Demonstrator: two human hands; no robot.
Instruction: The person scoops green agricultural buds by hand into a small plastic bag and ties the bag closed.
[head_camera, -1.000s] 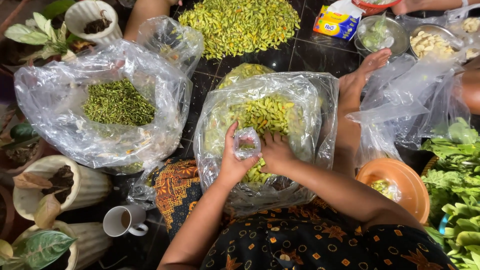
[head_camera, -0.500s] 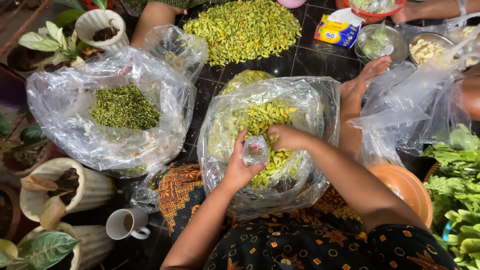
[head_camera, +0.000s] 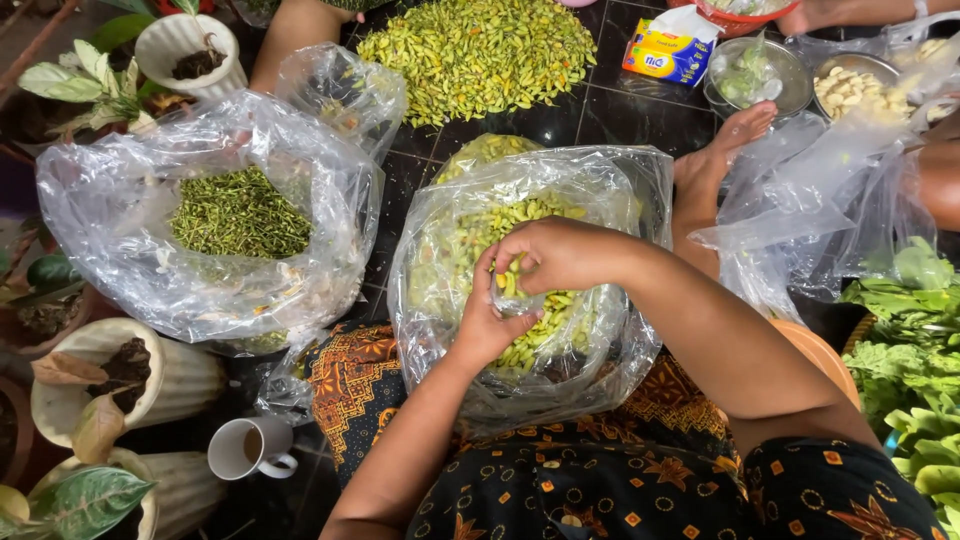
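A wide clear plastic bag (head_camera: 640, 200) lies open in my lap, with yellow-green chili pods (head_camera: 455, 240) in it. Over it my left hand (head_camera: 485, 325) grips a small clear bag (head_camera: 522, 298) from below. My right hand (head_camera: 560, 255) curls over that small bag's mouth, fingertips pinched on a few pods. A big loose pile of the same pods (head_camera: 480, 50) lies on the dark tiled floor beyond.
To the left is a second clear bag (head_camera: 90, 190) with green stems (head_camera: 240, 212). Around it are potted plants (head_camera: 190, 45) and a white cup (head_camera: 250, 447). A bare foot (head_camera: 715, 150), a yellow box (head_camera: 668, 50), metal bowls (head_camera: 757, 75), leafy greens (head_camera: 910, 350) and an orange bowl (head_camera: 825, 355) are at the right.
My right hand has moved from beside the small bag to over its mouth, with pods in its fingers. My left hand has kept hold of the small bag.
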